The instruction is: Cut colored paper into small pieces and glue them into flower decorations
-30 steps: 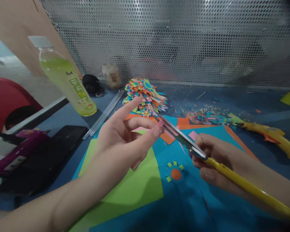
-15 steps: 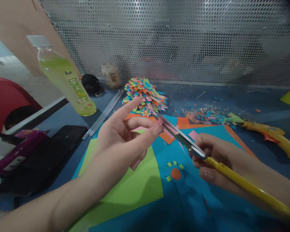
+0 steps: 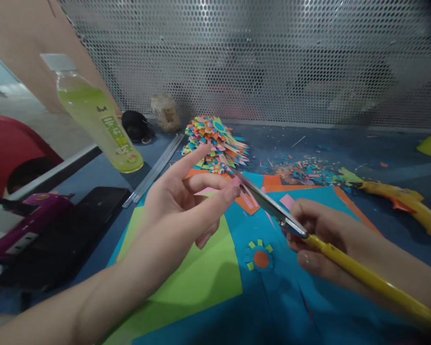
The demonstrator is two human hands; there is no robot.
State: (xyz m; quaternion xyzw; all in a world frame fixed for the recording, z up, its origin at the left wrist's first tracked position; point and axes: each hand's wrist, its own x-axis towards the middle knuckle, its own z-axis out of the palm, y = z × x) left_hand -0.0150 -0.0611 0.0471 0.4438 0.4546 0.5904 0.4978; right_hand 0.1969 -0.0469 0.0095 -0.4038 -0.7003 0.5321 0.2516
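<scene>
Left hand (image 3: 179, 206) raised, index extended toward 1 o'clock, thumb and middle finger pinching pink paper piece (image 3: 246, 191). Right hand (image 3: 319, 230) at 3 o'clock, clenched around yellow-handled scissors (image 3: 273, 207), blades pointing 10 o'clock.

Perforated metal mesh panel (image 3: 258, 57) across the far side, bright glare at top. Dark blue worktop (image 3: 391, 158) below, strewn with paper scraps. Tan slanted board (image 3: 25, 43) at far left. Red rounded furniture (image 3: 7, 143) at left edge.

Scissors (image 3: 309, 235) yellow-handled; held paper piece (image 3: 246, 191) pink; sheets (image 3: 201, 273) lime green, blue, orange; bottle (image 3: 96, 120) yellow-green liquid.
</scene>
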